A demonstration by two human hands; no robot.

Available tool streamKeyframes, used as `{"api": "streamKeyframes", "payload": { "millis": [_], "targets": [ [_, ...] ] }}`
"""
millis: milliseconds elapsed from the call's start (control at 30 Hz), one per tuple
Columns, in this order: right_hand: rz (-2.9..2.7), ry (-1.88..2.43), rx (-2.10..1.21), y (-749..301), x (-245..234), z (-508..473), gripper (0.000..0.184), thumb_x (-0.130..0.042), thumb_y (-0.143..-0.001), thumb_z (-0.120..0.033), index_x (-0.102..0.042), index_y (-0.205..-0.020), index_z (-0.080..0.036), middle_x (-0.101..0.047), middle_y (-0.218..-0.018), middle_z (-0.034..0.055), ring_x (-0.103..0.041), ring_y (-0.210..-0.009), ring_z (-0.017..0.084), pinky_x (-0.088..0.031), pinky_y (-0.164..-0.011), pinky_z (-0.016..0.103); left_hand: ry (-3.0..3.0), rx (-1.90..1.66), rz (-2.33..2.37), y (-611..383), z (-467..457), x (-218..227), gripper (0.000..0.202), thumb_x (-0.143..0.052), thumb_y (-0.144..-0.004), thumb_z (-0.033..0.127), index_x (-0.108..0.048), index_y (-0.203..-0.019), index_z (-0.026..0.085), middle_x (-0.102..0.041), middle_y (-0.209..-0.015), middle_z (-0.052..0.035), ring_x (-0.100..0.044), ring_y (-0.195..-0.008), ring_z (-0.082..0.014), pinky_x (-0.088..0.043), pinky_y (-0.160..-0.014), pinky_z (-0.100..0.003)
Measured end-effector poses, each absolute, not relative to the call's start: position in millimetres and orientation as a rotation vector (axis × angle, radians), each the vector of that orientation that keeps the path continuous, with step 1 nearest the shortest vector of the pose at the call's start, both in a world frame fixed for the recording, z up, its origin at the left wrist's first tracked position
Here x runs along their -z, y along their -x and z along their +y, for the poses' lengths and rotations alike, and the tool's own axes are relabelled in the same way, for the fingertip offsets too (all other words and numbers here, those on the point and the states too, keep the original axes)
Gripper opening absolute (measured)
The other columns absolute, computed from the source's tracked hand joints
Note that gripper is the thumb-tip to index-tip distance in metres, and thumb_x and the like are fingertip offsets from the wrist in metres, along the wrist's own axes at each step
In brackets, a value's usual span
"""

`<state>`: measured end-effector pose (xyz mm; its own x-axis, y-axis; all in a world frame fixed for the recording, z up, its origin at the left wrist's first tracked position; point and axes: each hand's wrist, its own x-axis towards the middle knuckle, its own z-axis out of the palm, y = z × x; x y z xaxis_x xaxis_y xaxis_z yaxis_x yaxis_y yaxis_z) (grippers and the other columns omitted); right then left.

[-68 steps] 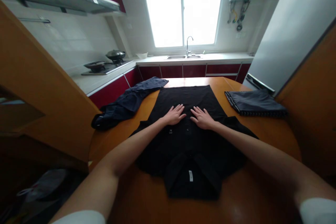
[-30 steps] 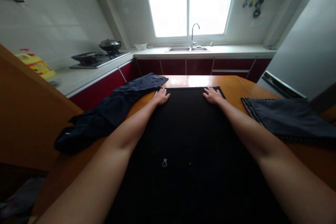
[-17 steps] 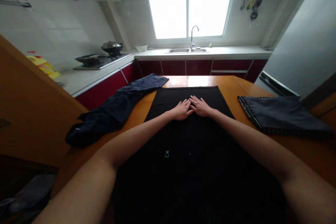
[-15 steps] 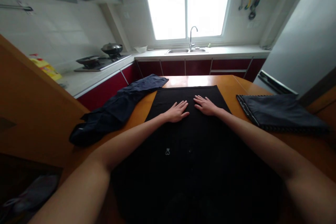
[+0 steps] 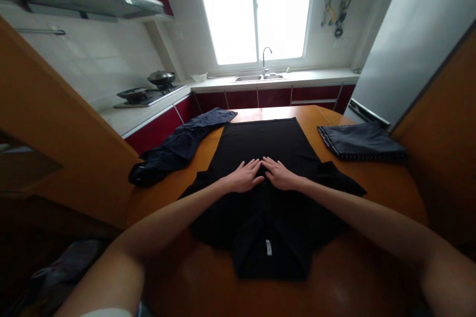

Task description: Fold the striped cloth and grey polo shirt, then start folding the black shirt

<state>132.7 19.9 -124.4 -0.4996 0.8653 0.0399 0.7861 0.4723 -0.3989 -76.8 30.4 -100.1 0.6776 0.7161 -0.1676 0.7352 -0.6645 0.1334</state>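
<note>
A black polo shirt (image 5: pixel 260 138) lies spread on the wooden table (image 5: pixel 223 287), its collar toward me and its hem at the far side. Inside the collar a small white label (image 5: pixel 268 247) shows. My left hand (image 5: pixel 243 177) rests flat on the shirt's chest, fingers stretched out. Beside it my right hand (image 5: pixel 280 173) also lies flat, palm down, with the fingertips of both hands nearly meeting near the placket. Neither hand grips the cloth.
A dark blue garment (image 5: pixel 178 141) lies along the table's left edge. Folded grey cloth (image 5: pixel 360 141) sits at the right. Beyond the table are a counter with a sink (image 5: pixel 249 78), a stove with a wok (image 5: pixel 161 78), and a fridge (image 5: pixel 409 34) at right.
Both hands have slid nearer to me, from the lower part of the shirt to its chest, and closer together. The view has tilted and drawn back, bringing the collar and sleeves into sight.
</note>
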Motion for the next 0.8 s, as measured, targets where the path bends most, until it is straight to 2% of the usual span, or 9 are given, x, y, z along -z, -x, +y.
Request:
{"api": "streamKeyframes", "payload": {
  "millis": [100, 167, 333, 433, 533, 800],
  "targets": [
    [-2.467, 1.495, -0.361, -154, 134, -6, 0.06, -0.036, -0.102, -0.041, -0.034, -0.158, -0.016, -0.022, -0.166, 0.0123, -0.016, -0.154, 0.025, -0.014, -0.123, 0.051, -2.655, 0.149, 1.269, 97, 8, 107, 0.075, -0.023, -0.102, 0.061, -0.012, -0.163, 0.017, -0.003, -0.168, -0.0126, -0.002, -0.156, -0.0288, -0.008, -0.123, -0.055],
    [-2.383, 1.661, -0.274, -182, 136, -7, 0.063, -0.035, -0.103, -0.046, -0.036, -0.157, -0.014, -0.023, -0.165, 0.014, -0.016, -0.154, 0.028, -0.015, -0.123, 0.053, -2.599, 0.155, 1.39, 119, 6, 109, 0.076, -0.022, -0.102, 0.062, -0.011, -0.163, 0.018, -0.002, -0.168, -0.012, -0.001, -0.156, -0.0289, -0.006, -0.123, -0.055],
    [-2.182, 1.902, -0.175, -223, 134, -2, 0.057, -0.037, -0.103, -0.037, -0.044, -0.151, -0.007, -0.031, -0.161, 0.0208, -0.023, -0.152, 0.03, -0.022, -0.121, 0.049, -2.469, 0.148, 1.64, 146, 3, 104, 0.078, -0.02, -0.102, 0.062, -0.016, -0.162, 0.011, -0.005, -0.167, -0.0176, -0.005, -0.155, -0.0318, -0.012, -0.122, -0.055],
    [-2.208, 1.836, -0.175, -206, 130, -18, 0.056, -0.035, -0.103, -0.035, -0.045, -0.15, -0.006, -0.029, -0.162, 0.0211, -0.02, -0.153, 0.032, -0.022, -0.121, 0.053, -2.522, 0.031, 1.623, 132, -12, 102, 0.075, -0.022, -0.103, 0.058, -0.02, -0.161, 0.01, -0.01, -0.167, -0.0183, -0.007, -0.155, -0.0311, -0.013, -0.122, -0.053],
    [-2.352, 1.628, -0.205, -176, 129, -41, 0.058, -0.033, -0.104, -0.037, -0.039, -0.154, -0.011, -0.024, -0.165, 0.0161, -0.016, -0.154, 0.029, -0.021, -0.121, 0.053, -2.644, -0.114, 1.416, 113, -27, 104, 0.072, -0.022, -0.104, 0.057, -0.017, -0.162, 0.014, -0.011, -0.168, -0.0135, -0.007, -0.156, -0.0252, -0.012, -0.124, -0.049],
    [-2.458, 1.497, -0.236, -153, 128, -70, 0.06, -0.035, -0.102, -0.041, -0.037, -0.156, -0.014, -0.023, -0.165, 0.0144, -0.015, -0.154, 0.028, -0.018, -0.123, 0.053, -2.66, -0.072, 1.25, 100, -44, 111, 0.068, -0.025, -0.105, 0.055, -0.017, -0.162, 0.02, -0.011, -0.168, -0.0113, -0.006, -0.156, -0.0245, -0.008, -0.125, -0.048]
  ]
}}
